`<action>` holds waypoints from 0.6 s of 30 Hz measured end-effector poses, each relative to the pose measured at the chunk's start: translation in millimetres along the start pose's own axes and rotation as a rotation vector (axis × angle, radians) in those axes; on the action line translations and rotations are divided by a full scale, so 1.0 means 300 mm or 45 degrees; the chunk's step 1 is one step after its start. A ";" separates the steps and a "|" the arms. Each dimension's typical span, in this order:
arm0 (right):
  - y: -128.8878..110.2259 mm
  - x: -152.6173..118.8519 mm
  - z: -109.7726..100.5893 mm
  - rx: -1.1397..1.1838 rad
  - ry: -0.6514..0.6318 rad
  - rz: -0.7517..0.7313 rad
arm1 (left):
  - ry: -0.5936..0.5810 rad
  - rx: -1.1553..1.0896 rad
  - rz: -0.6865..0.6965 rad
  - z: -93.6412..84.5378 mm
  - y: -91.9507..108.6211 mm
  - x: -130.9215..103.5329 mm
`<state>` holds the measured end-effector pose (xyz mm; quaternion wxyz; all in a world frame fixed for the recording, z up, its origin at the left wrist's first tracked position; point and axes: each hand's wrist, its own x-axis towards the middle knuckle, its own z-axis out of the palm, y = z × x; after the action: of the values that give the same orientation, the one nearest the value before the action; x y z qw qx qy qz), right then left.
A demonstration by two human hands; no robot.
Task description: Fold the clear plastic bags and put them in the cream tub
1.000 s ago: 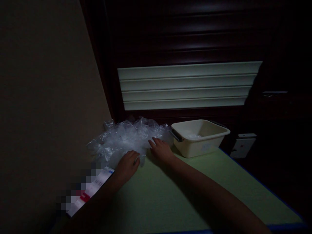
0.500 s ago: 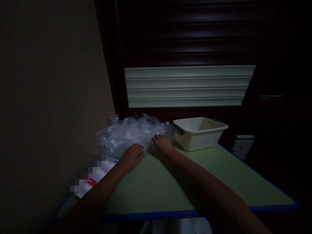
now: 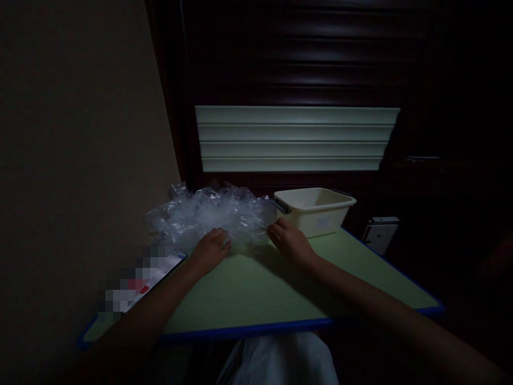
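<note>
A crumpled heap of clear plastic bags [image 3: 200, 214] lies at the table's far left, its folds glinting in dim light. My left hand [image 3: 211, 248] is closed at the heap's near edge, its fingers curled over a bit of the plastic. At the heap's right side, my right hand [image 3: 290, 241] pinches the edge of the plastic between thumb and fingers. Just behind that hand stands a cream plastic basin [image 3: 324, 219] with dark handles.
The pale green table [image 3: 248, 299] has a blue edge. A flat, partly blurred item with white and red [image 3: 150, 283] lies at the left by the wall. Louvred panels [image 3: 296, 139] rise behind. A white boxy item [image 3: 379, 236] sits beyond the right edge.
My right hand has moved right and slightly nearer, drawing the plastic's edge toward the basin. My left hand stays at the near edge of the heap. The view has shifted a little.
</note>
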<state>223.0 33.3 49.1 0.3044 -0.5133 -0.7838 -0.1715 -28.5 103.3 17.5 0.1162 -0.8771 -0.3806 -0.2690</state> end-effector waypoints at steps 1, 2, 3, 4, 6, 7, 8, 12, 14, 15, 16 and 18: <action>0.003 -0.028 -0.002 0.022 -0.010 0.033 | -0.002 -0.023 0.009 0.001 0.003 -0.002; 0.006 -0.053 -0.002 0.043 -0.028 0.063 | -0.003 -0.047 0.018 0.003 0.006 -0.003; 0.008 -0.074 0.000 0.067 -0.047 0.088 | -0.003 -0.071 0.024 0.005 0.010 -0.005; 0.010 -0.090 0.004 0.099 -0.055 0.113 | -0.001 -0.095 0.025 0.008 0.014 -0.005; 0.017 -0.105 0.015 0.178 -0.052 0.164 | 0.014 -0.149 0.012 0.014 0.021 -0.006; 0.022 -0.105 0.022 0.225 -0.041 0.193 | 0.026 -0.181 -0.002 0.018 0.024 -0.006; 0.029 -0.103 0.030 0.277 -0.027 0.223 | 0.040 -0.218 -0.018 0.022 0.026 -0.005; 0.060 -0.086 0.058 0.536 0.006 0.316 | 0.125 -0.399 -0.112 0.036 0.037 0.002; 0.070 -0.085 0.069 0.694 0.010 0.357 | 0.191 -0.488 -0.178 0.039 0.045 0.007; 0.072 -0.086 0.073 0.779 0.009 0.377 | 0.225 -0.530 -0.210 0.038 0.050 0.010; 0.072 -0.088 0.077 0.868 0.005 0.396 | 0.255 -0.570 -0.237 0.037 0.057 0.011; 0.064 -0.093 0.082 1.051 -0.008 0.425 | 0.293 -0.652 -0.268 0.030 0.073 0.013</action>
<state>241.2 35.9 11.3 0.5049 -0.4689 -0.6939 0.2089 -7.0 94.4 12.4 -0.0950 -0.7974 -0.3734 -0.4644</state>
